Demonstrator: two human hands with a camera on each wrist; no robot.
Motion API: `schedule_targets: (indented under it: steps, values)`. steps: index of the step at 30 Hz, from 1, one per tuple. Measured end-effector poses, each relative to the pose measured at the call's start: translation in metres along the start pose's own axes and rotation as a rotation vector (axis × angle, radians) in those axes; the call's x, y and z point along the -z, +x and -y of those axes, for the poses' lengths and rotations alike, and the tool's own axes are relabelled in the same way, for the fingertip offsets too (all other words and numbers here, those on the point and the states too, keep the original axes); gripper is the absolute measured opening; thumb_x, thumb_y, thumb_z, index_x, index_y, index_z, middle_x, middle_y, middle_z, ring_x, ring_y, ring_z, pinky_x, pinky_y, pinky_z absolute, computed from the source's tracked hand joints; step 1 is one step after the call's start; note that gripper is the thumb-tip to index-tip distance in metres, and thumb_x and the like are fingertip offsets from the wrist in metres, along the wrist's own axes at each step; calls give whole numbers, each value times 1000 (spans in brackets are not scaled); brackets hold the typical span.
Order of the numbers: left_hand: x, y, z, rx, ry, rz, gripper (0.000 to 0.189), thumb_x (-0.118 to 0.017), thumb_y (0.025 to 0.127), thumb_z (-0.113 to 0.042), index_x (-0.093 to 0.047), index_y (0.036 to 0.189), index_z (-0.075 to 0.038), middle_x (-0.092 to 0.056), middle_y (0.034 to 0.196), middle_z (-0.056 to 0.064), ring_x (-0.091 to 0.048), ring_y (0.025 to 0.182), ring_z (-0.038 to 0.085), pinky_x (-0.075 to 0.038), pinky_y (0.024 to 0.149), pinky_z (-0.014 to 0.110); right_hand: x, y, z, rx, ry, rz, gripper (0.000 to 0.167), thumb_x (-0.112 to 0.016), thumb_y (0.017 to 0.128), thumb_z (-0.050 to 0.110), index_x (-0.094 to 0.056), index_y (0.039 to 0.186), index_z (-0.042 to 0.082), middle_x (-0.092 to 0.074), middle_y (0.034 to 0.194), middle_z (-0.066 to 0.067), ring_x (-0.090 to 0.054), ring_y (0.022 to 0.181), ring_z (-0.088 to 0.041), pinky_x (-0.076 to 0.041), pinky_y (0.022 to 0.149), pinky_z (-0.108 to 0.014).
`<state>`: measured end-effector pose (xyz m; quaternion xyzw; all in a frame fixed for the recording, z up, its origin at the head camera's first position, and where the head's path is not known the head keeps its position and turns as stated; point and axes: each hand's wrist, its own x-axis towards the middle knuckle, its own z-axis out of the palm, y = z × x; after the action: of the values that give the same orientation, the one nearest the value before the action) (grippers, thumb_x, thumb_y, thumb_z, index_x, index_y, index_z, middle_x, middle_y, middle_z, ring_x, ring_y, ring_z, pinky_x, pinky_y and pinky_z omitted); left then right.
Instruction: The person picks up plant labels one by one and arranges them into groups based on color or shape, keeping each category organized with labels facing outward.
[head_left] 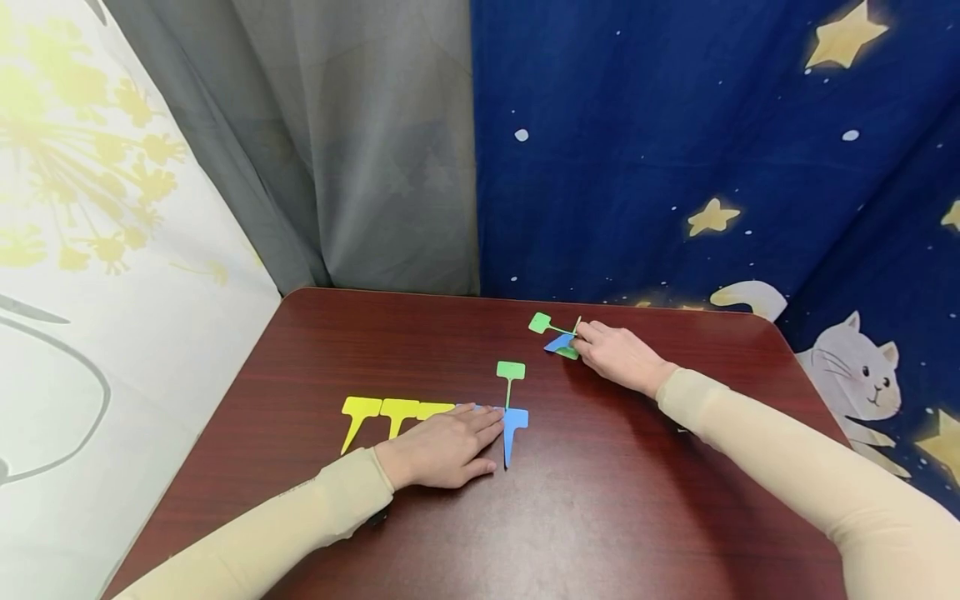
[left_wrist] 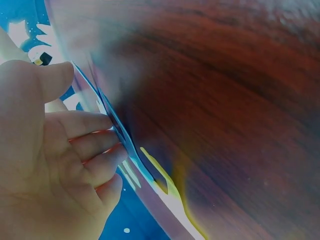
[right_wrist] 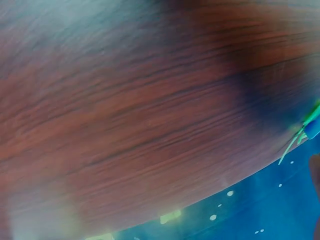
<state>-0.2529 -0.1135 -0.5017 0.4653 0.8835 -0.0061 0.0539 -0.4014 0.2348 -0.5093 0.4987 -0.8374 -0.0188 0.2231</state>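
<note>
There are three yellow tags [head_left: 362, 407], three-plus green tags [head_left: 511, 370] and three-plus blue tags [head_left: 517, 418].

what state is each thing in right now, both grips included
Three yellow flat T-shaped tags, in a row, third partly covered.
Blue flat T-shaped tag, lying at the row's right end.
Green square-headed thin-stemmed tag, lying, stem towards that blue tag.
Pile of blue and green tags, overlapping, partly hidden.
Left grip, fingers extended, resting on the row.
Right grip, fingers bent at the pile; pinch unclear.
Grey cloth curtain, hanging.

Behind the bench [head_left: 600, 508], a grey curtain [head_left: 397, 167] hung beside a blue curtain [head_left: 600, 200] (stars [head_left: 847, 37] and a cat [head_left: 855, 371] decorated it).
</note>
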Motion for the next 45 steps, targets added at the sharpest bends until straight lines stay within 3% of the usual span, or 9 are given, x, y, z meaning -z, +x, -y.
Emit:
schedule_targets:
  steps: [4, 9, 15, 22, 27, 34, 45]
  values:
    - [0, -1, 0, 2, -4, 8, 65, -44, 106, -48, -41, 154, -5, -36, 160, 10, -33, 147, 22, -26, 119, 39, 1, 7, 4, -46, 68, -8, 11, -65, 95, 7, -65, 84, 11, -46, 87, -4, -45, 73, -17, -45, 50, -27]
    - [2, -1, -1, 6, -7, 14, 64, -44, 106, -48, -41, 153, -4, -36, 160, 10, -33, 147, 22, -25, 120, 38, 6, 16, 7, -85, 120, -14, 11, -69, 93, 9, -67, 83, 13, -43, 84, 0, -41, 71, -14, -41, 55, -25]
    - [3, 0, -1, 7, 1, 22, 64, -44, 106, -47, -41, 154, -4, -36, 160, 10, -33, 147, 22, -25, 120, 37, 14, 25, 8, -87, 120, -6, 11, -67, 94, 9, -65, 84, 14, -47, 85, 0, -44, 68, -12, -43, 54, -26]
    - [4, -1, -1, 6, 2, 23, 64, -44, 106, -47, -41, 154, -4, -36, 160, 11, -32, 147, 22, -26, 120, 38, 25, 28, 14, -64, 121, -20, 13, -71, 87, 8, -61, 81, 13, -60, 87, -4, -59, 68, -15, -52, 54, -31]
    - [3, -1, 0, 0, 14, 17, 64, -44, 106, -47, -41, 153, -4, -36, 159, 11, -33, 147, 22, -27, 119, 37, 31, 25, 23, -80, 173, -20, 21, -68, 85, 6, -52, 77, 16, -52, 74, 5, -44, 57, -8, -40, 47, -24]
    - [4, -1, -1, -3, 24, 17, 64, -44, 106, -47, -42, 153, -4, -37, 159, 11, -33, 147, 23, -26, 119, 38, 37, 22, 39, -74, 214, -27, 24, -63, 85, 4, -44, 77, 18, -45, 68, 9, -35, 54, -5, -28, 44, -22]
    - [3, 0, 0, -9, 35, 18, 63, -45, 106, -46, -42, 153, -4, -38, 159, 11, -33, 147, 22, -26, 119, 37, 41, 15, 57, -53, 252, -51, 19, -60, 88, 5, -49, 77, 17, -41, 69, 12, -36, 55, -4, -27, 45, -23]
